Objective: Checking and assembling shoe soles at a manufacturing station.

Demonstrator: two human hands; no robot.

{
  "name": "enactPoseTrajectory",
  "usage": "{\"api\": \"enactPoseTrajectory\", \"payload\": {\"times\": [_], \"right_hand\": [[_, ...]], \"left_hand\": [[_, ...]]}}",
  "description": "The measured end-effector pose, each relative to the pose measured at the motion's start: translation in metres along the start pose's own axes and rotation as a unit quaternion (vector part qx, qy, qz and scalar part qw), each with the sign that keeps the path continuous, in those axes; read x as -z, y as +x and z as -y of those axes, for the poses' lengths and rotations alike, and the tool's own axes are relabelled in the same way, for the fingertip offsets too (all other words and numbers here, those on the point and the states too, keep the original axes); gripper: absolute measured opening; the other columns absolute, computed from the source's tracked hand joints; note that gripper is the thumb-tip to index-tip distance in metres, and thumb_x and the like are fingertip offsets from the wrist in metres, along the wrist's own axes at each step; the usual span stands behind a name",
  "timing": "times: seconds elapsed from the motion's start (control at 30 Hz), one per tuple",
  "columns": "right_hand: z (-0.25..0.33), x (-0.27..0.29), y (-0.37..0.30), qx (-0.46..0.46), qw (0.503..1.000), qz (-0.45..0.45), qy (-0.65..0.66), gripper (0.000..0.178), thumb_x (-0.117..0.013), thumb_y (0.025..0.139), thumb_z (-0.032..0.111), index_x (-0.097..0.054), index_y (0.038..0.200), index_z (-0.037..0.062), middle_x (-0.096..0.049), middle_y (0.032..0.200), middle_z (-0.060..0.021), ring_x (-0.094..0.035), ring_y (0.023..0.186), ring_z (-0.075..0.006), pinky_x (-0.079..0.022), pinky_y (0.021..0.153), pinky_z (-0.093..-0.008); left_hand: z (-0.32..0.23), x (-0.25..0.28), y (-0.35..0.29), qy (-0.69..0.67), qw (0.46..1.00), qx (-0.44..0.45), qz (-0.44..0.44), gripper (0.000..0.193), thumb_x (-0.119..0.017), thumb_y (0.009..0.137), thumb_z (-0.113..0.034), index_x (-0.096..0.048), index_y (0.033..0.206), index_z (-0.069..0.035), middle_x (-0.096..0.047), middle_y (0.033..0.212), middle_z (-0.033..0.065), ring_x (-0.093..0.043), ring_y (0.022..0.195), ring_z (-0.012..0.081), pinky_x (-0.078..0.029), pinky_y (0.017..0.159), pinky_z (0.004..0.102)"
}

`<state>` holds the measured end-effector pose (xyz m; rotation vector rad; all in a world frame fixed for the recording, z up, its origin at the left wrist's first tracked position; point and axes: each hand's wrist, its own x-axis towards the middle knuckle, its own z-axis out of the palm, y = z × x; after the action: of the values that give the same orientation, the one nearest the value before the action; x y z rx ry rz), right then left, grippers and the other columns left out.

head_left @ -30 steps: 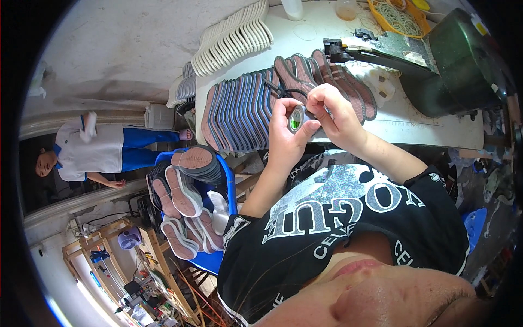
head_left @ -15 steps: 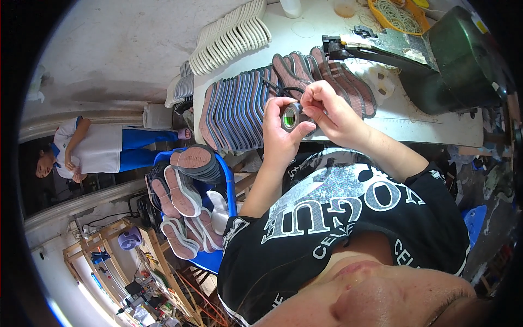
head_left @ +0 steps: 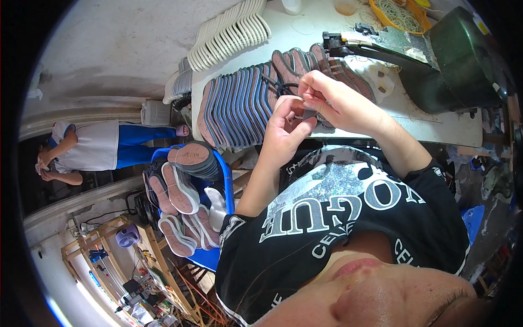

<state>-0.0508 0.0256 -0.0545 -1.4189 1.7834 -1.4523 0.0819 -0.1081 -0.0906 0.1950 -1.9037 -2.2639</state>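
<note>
In front of my chest, my left hand [head_left: 286,131] curls round a small dark roll of tape [head_left: 309,114], most of which the fingers hide. My right hand [head_left: 335,101] meets it from the right, thumb and forefinger pinched at the roll's upper side. Whatever lies in that pinch is too small to make out. Just beyond the fingers, black-handled scissors [head_left: 279,86] rest on a tightly packed row of pink-brown shoe soles [head_left: 234,109] with blue and dark edges. More dark-rimmed soles [head_left: 289,64] lie behind my hands.
White soles [head_left: 231,35] stand in a row on the white table [head_left: 310,41]. A dark green sewing machine [head_left: 457,65] occupies the right, with a yellow basket of cord [head_left: 400,16] behind. At left is a blue chair [head_left: 227,191] piled with soles. Another person [head_left: 92,147] stands farther left.
My left hand has turned the roll, so its green label no longer shows. My right hand has shifted slightly and stays pinched. The other person's hands have moved toward their head.
</note>
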Motion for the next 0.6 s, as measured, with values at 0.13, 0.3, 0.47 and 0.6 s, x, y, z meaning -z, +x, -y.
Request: {"api": "enactPoseTrajectory", "payload": {"times": [0.13,0.3,0.47,0.6], "right_hand": [[-0.017,0.0,0.0,-0.03,0.986,-0.053,0.155,0.015,-0.057,0.093,0.005,-0.05,0.106,0.0045,-0.054,0.086,-0.001,-0.053,0.08,-0.0086,-0.046,0.073,-0.0254],[-0.021,0.006,-0.009,-0.143,0.975,0.015,0.168,0.021,-0.065,0.09,0.018,-0.057,0.105,0.0049,-0.055,0.09,0.0012,-0.051,0.082,-0.0061,-0.042,0.074,-0.0206],[-0.025,-0.001,-0.015,-0.114,0.984,-0.008,0.136,0.022,-0.071,0.086,0.02,-0.066,0.098,0.0021,-0.058,0.088,0.0004,-0.053,0.077,-0.0079,-0.044,0.068,-0.0253],[-0.021,-0.003,-0.015,-0.038,0.996,-0.064,0.055,0.018,-0.074,0.082,0.019,-0.071,0.087,0.0026,-0.062,0.079,-0.0044,-0.056,0.073,-0.0125,-0.044,0.065,-0.0275]], "left_hand": [[0.002,-0.002,-0.002,-0.058,0.998,0.004,-0.01,0.022,-0.064,0.087,-0.003,-0.054,0.106,-0.003,-0.048,0.105,0.0022,-0.054,0.096,0.0105,-0.045,0.084,0.0247],[0.003,-0.005,-0.002,-0.103,0.994,0.007,-0.019,0.019,-0.064,0.091,-0.006,-0.056,0.107,-0.004,-0.052,0.103,0.0009,-0.056,0.095,0.0093,-0.047,0.08,0.0235],[0.006,-0.001,-0.003,-0.052,0.998,0.006,-0.023,0.027,-0.069,0.088,-0.011,-0.056,0.11,-0.003,-0.052,0.103,0.0013,-0.058,0.095,0.0105,-0.049,0.08,0.024],[0.005,-0.005,-0.004,-0.015,0.999,-0.015,-0.043,0.028,-0.072,0.085,-0.009,-0.057,0.108,-0.002,-0.054,0.105,0.0038,-0.058,0.096,0.0117,-0.05,0.081,0.0253]]}}
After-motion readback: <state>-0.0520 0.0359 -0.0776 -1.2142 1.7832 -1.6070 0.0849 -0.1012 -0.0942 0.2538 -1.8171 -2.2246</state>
